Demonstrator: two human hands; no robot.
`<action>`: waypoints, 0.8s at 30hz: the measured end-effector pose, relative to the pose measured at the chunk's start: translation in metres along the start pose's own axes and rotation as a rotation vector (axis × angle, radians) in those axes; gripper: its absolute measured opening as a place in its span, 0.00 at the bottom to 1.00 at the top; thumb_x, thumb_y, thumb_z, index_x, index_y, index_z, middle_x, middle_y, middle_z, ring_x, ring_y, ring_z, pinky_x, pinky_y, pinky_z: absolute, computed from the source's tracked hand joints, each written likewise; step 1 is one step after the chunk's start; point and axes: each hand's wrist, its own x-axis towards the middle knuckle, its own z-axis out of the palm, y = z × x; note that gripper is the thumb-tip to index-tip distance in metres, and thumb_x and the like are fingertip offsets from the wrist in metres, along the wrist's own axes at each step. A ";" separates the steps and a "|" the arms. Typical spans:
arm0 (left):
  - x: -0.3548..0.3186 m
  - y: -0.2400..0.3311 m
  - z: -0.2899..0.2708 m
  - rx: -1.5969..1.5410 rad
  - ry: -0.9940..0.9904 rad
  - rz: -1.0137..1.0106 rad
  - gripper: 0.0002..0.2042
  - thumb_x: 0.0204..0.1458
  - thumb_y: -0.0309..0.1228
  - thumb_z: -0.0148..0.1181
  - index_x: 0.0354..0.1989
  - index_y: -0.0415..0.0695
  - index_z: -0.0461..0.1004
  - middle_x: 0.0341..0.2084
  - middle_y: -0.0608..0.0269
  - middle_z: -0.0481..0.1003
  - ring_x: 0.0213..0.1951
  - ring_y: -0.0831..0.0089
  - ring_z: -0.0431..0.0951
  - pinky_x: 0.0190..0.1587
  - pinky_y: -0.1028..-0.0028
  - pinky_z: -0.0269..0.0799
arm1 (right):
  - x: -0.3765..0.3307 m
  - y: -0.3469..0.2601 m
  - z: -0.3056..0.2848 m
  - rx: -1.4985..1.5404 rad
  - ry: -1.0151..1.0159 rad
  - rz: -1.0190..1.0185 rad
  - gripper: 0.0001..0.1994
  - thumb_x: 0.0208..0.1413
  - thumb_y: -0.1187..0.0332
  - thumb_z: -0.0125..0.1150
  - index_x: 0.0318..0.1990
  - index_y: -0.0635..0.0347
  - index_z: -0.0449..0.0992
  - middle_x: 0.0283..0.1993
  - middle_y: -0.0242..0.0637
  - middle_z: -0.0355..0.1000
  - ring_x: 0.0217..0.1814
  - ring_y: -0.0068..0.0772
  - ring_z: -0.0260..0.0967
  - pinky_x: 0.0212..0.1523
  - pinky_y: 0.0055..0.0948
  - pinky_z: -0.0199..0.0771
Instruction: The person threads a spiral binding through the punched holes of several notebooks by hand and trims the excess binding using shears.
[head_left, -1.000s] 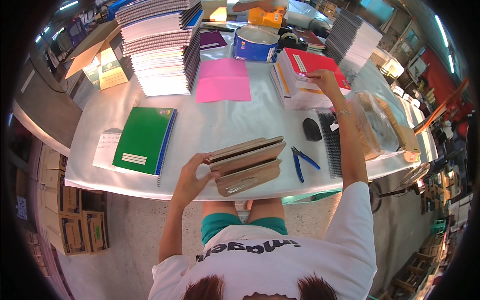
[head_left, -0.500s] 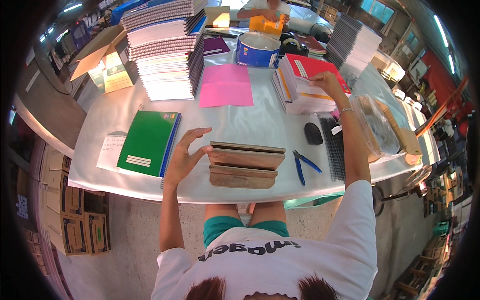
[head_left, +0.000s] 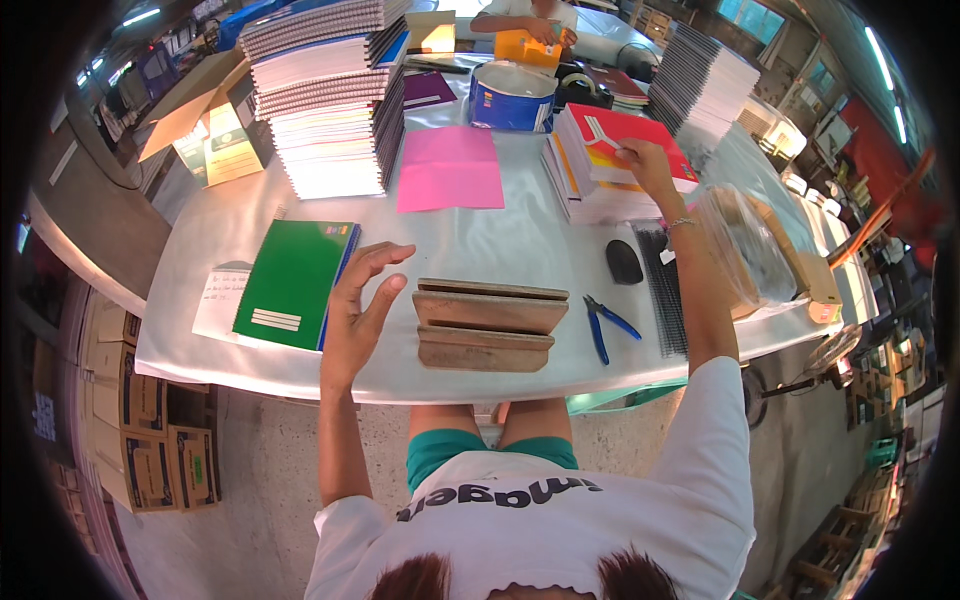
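Right hand (head_left: 648, 165): thumb and fingertips look pinched on the near edge of the red cover (head_left: 640, 123), which bows up there and shows yellow beneath. Exact fingertip contact is partly hidden. Left hand (head_left: 360, 305): thumb and fingers spread, nothing held, between the green notebook (head_left: 285, 275) and the wooden stand (head_left: 487, 325), nearer the stand; seems to touch neither.

Red cover lies on top of the paper stack (head_left: 612, 207), far right of the table (head_left: 545, 225). Likely light, thin and bendy, a bit slick if glossy; would crease if bent hard. Best hold: a free edge or near corner, flat pinch, one layer only. The stack itself is probably heavy and apt to slide apart; grip low from both sides. Wooden stand looks stiff and sturdy; take it by its ends.

Further out: right of the stand, blue-handled pliers (head_left: 615, 327), a black mouse-like object (head_left: 624, 261), black wire coils (head_left: 664, 305). Far of the stand, a pink sheet (head_left: 452, 170). Far left, a tall notebook pile (head_left: 328, 120). Far side, a blue round container (head_left: 512, 100), and a co-worker's hands (head_left: 543, 32) at an orange item (head_left: 522, 50).
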 end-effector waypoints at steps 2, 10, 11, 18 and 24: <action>0.005 0.002 0.014 -0.178 -0.013 -0.025 0.16 0.66 0.34 0.60 0.58 0.40 0.78 0.53 0.55 0.78 0.55 0.64 0.76 0.62 0.67 0.68 | -0.002 -0.010 0.000 -0.025 0.229 -0.022 0.10 0.58 0.73 0.64 0.47 0.60 0.84 0.40 0.53 0.81 0.43 0.52 0.80 0.46 0.39 0.78; 0.059 0.007 0.106 -1.025 -0.244 -0.485 0.34 0.69 0.53 0.49 0.71 0.34 0.59 0.58 0.47 0.73 0.62 0.55 0.75 0.67 0.58 0.69 | -0.040 -0.113 -0.030 0.073 0.581 -0.072 0.12 0.57 0.81 0.60 0.47 0.60 0.83 0.41 0.51 0.80 0.43 0.53 0.79 0.47 0.40 0.78; 0.072 0.004 0.115 -1.181 -0.267 -0.578 0.35 0.69 0.54 0.49 0.71 0.34 0.57 0.59 0.46 0.72 0.62 0.53 0.75 0.68 0.57 0.69 | -0.051 -0.130 -0.029 0.071 0.564 -0.140 0.14 0.55 0.82 0.60 0.47 0.60 0.83 0.42 0.49 0.81 0.44 0.52 0.79 0.47 0.40 0.78; 0.128 -0.026 0.160 -0.989 -0.300 -0.579 0.33 0.65 0.40 0.60 0.72 0.39 0.54 0.53 0.50 0.76 0.57 0.56 0.77 0.59 0.54 0.77 | -0.127 -0.186 -0.008 0.023 0.336 -0.343 0.15 0.53 0.78 0.66 0.48 0.55 0.84 0.45 0.41 0.80 0.49 0.44 0.77 0.59 0.44 0.73; 0.111 -0.006 0.145 -0.391 -0.256 -0.071 0.21 0.68 0.32 0.55 0.67 0.38 0.67 0.46 0.57 0.77 0.47 0.70 0.75 0.56 0.69 0.71 | -0.162 -0.161 -0.015 0.168 0.474 0.001 0.23 0.62 0.67 0.67 0.64 0.57 0.74 0.66 0.42 0.70 0.68 0.38 0.64 0.70 0.43 0.59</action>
